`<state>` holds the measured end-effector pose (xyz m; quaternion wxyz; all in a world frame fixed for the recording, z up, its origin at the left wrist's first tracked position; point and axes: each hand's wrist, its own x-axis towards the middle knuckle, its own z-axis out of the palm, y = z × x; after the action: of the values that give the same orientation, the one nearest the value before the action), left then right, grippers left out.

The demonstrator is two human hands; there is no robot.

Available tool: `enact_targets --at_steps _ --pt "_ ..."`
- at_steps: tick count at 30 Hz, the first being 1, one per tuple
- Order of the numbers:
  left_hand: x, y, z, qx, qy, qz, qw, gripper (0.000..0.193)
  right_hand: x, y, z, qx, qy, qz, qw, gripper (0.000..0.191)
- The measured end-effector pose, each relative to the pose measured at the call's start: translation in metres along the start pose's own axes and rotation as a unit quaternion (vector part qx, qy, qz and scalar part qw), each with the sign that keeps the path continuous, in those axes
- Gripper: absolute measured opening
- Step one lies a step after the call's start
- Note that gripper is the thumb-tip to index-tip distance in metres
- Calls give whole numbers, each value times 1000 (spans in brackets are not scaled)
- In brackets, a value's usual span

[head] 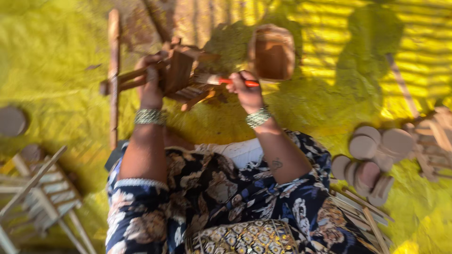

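Nearest you, your lap in its dark floral dress (221,197) fills the lower middle of the view. Off your right knee lie thin wooden sticks (362,211), and just beyond them a loose heap of round wooden discs (372,160). Off your left knee sits a pale slatted wooden frame (37,193), tilted, with its legs pointing toward you.

Your left hand (151,77) is closed round the small wooden cart (174,75), holding it up off the yellow ground sheet (56,56). The cart's long axis runs roughly left to right, and its shaft ends point out to your left. Your right hand (247,91) pinches a paintbrush (221,81) by its orange handle. The brush lies nearly level, bristles pointing left and touching the cart's right side.

Just beyond the cart on the left, a long wooden pole (113,70) runs straight away from you, crossing behind the cart's shaft. Just past your right hand stands a brown bowl (272,52), close to the brush handle. The sheet is open to the far left and far right; a round disc (12,121) lies at the left edge, and more slatted woodwork (433,141) at the right edge.
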<state>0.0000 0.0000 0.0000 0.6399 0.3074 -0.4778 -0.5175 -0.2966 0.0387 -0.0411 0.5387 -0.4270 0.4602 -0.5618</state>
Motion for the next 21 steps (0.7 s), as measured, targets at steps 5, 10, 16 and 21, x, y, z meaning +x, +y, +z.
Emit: enact_targets --at_steps 5,10,16,21 --pt "4 -11 -10 82 20 43 995 42 -6 7 9 -8 -17 133 991 15" --pt "4 -9 -9 89 8 21 996 52 9 5 -1 -17 24 48 998 17" --pt "3 -11 -12 83 7 24 996 51 -7 11 16 -10 -31 86 996 18" --pt "7 -21 -11 8 50 17 999 48 -3 12 20 -173 33 -23 984 21"
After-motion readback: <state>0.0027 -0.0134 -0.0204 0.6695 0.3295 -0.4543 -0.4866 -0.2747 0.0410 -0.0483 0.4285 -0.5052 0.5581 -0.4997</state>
